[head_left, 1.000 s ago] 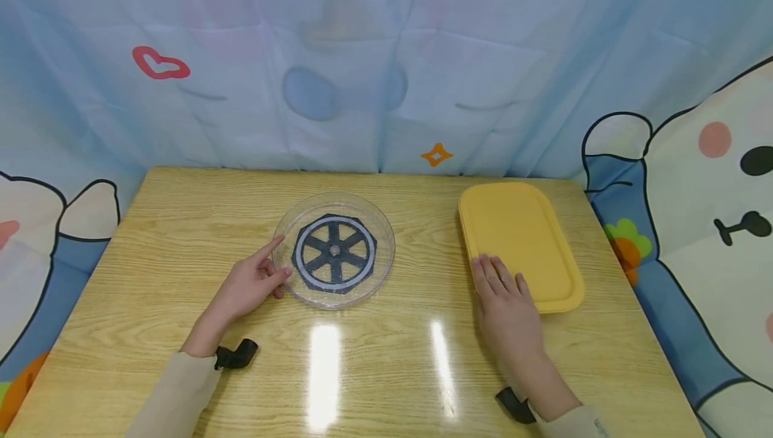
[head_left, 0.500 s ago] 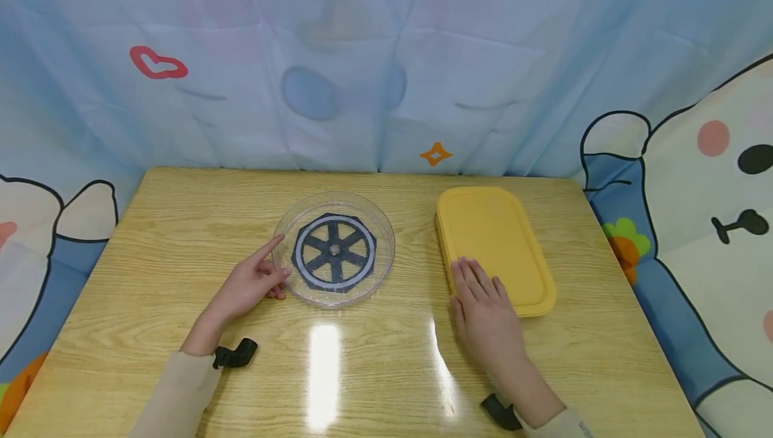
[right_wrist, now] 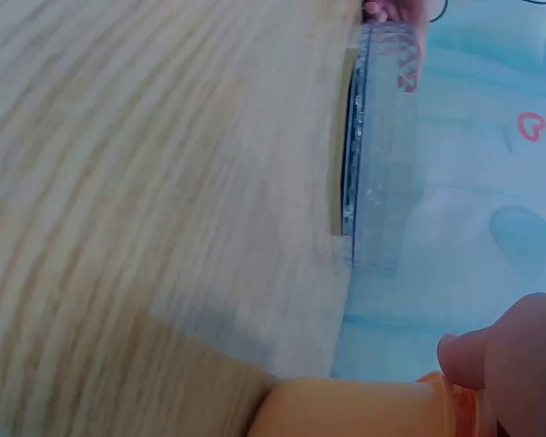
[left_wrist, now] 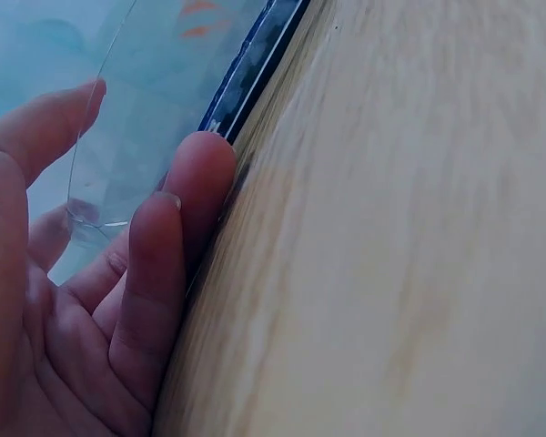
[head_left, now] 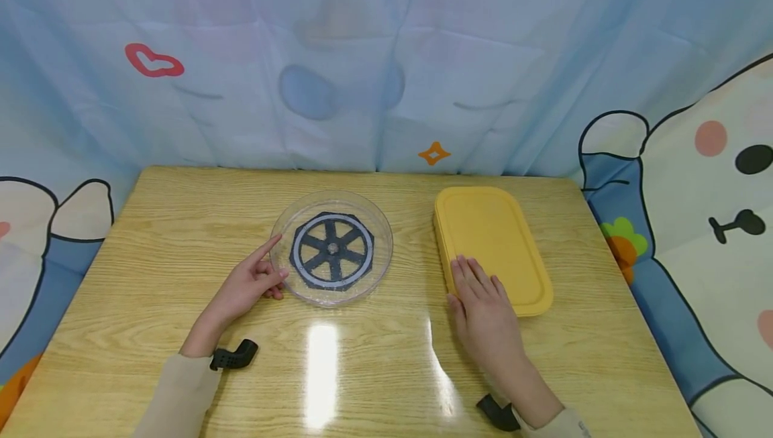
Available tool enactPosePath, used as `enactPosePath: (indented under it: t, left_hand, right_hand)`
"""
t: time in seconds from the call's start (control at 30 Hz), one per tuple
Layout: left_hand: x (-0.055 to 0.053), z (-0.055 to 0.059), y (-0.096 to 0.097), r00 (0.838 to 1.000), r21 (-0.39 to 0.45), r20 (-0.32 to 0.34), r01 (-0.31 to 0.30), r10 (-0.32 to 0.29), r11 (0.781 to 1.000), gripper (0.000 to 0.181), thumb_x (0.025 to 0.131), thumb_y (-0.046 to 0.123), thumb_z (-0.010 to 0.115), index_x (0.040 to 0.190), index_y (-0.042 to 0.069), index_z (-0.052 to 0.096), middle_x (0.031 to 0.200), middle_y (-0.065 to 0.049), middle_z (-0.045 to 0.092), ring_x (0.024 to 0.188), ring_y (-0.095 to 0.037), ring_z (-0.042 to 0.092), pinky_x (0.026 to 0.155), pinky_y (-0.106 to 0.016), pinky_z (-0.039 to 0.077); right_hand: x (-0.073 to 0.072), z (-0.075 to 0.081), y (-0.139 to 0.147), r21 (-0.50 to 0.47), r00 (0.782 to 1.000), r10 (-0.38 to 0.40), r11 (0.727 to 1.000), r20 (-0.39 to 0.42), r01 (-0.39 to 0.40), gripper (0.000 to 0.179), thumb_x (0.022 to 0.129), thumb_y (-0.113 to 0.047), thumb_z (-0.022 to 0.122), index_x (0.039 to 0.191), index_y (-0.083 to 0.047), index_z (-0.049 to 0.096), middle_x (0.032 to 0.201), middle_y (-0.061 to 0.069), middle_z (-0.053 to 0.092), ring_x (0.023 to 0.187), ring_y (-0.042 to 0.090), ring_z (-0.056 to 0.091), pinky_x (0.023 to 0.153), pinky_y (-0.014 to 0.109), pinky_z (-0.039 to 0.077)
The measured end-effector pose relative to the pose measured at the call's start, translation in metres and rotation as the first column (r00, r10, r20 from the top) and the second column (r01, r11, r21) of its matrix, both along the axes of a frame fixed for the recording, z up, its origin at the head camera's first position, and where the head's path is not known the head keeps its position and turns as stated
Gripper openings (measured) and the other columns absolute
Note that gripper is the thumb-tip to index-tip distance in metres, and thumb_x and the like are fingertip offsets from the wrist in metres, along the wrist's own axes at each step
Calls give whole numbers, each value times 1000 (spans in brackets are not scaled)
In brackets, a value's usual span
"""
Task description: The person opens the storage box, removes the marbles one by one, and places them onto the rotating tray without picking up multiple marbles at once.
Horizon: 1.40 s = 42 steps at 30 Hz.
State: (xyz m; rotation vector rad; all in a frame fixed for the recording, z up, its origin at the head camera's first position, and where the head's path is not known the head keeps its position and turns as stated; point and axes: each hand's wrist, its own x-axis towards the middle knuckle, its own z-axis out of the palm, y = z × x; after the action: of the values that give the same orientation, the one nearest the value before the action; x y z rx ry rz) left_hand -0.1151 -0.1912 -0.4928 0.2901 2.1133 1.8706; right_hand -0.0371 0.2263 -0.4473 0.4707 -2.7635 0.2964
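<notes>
A clear round tray (head_left: 382,250) with a dark spoked wheel shape at its bottom lies left of the table's middle. My left hand (head_left: 241,287) touches its left rim with a straight index finger and the thumb; the other fingers curl loosely beside it. In the left wrist view, fingertips (left_wrist: 200,168) lie low against the tray's edge. On the right lies a yellow lidded box (head_left: 495,230). My right hand (head_left: 489,317) rests straight fingers on the near left part of its lid, thumb at its left side. The right wrist view catches only part of the box (right_wrist: 346,410).
Both things are on a wooden table (head_left: 386,371) with bright light reflections near its front. Behind it and at the sides hangs a blue printed curtain (head_left: 362,56). Table surface shows between the tray and the box.
The yellow box slid left together with my right hand, then came to rest over the last half second. My left hand and the clear tray have stayed in place.
</notes>
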Motion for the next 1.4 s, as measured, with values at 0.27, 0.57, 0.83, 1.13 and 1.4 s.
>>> enactPosePath:
  t: [0.27,0.57,0.83,1.13,1.4]
  left_hand:
    - [0,0,0,1000,0,1,-4,4,1000,74,99,15,65,160,19,23,83,-22,62,70,-29,68,69,-39,59]
    - [0,2,0,1000,5,3,-4,4,1000,74,98,16,65,160,20,25,83,-23,62,70,-28,68,69,-39,59]
    - [0,3,0,1000,-5,10,-13,13,1000,74,98,17,66,160,21,25,83,-22,63,70,-29,68,68,-38,59]
    - [1,3,1,1000,-21,9,-24,24,999,73,98,18,66,159,21,27,82,-20,63,69,-29,68,67,-38,59]
    - [-1,-1,0,1000,-33,-7,-26,25,999,70,99,17,65,159,17,28,80,-19,64,69,-30,68,66,-36,59]
  right_hand:
    - [-1,10,0,-29,993,36,999,-111,-40,49,97,-13,61,141,7,51,141,22,52,132,38,48,101,61,41]
    - [-7,27,1,-68,939,49,995,-339,-77,48,111,-25,33,131,9,59,132,25,59,119,42,58,94,54,49]
    - [-11,40,8,-164,902,-41,986,-430,-34,38,108,-20,44,136,3,58,135,19,59,116,41,60,90,57,50]
    - [-19,61,31,-270,834,-216,959,-507,84,39,94,8,61,133,0,62,128,18,64,103,43,65,82,59,53]
    - [-34,78,57,-473,679,-432,870,-594,140,23,99,2,56,117,2,71,105,25,69,92,48,63,97,40,50]
